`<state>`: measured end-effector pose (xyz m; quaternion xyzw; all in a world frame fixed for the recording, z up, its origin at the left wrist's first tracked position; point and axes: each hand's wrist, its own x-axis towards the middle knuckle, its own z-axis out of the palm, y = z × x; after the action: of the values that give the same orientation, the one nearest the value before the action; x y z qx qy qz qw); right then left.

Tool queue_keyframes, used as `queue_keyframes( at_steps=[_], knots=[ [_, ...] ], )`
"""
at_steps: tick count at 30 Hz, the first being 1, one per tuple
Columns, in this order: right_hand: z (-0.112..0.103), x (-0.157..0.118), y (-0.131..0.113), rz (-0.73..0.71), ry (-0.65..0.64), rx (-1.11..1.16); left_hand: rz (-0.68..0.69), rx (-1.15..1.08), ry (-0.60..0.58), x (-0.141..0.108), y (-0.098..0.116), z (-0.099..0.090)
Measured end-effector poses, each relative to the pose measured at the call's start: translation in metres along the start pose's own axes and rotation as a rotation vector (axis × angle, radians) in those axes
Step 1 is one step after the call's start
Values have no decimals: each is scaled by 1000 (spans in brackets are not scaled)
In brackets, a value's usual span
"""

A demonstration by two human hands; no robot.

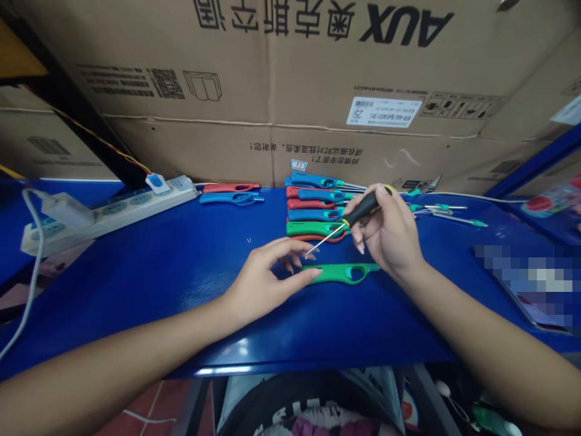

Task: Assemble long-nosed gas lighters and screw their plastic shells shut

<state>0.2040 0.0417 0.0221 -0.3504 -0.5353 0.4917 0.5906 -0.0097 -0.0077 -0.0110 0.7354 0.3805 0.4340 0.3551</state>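
A green lighter casing [338,273] with an oval trigger opening lies flat on the blue table. My left hand [267,272] is around its left end, thumb on the near side and curled fingers at the far side. Gripped in my right hand [393,233] is a screwdriver [363,209] with a black and yellow handle. Its thin metal shaft slants down to the left, and the tip is by my left fingertips, close to the casing. Whether a screw sits at the tip is too small to tell.
Several blue, red and green lighters [315,228] lie in a row behind. Red and blue casings [231,198] lie further left. A power strip [118,209] with plugs runs along the left. A large cardboard box [272,79] stands at the back. Two tiny slivers [249,240] rest on the blue table [158,272].
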Motion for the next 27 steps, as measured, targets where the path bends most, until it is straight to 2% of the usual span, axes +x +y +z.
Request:
queue_keyframes(
  at_steps=[6,16,22,27],
  knots=[
    [2,-1,-2,3,6,31,-81,32,54,0,6,-2],
    [1,-1,-3,3,11,-1,-54,23,68,1,8,-3],
    [-1,-6,-8,-95,-82,-63,-87,75,-19,0,2,-1],
    [-3,-19,-24,-161,-263,-276,-19,102,-164,-2,-1,2]
  ],
)
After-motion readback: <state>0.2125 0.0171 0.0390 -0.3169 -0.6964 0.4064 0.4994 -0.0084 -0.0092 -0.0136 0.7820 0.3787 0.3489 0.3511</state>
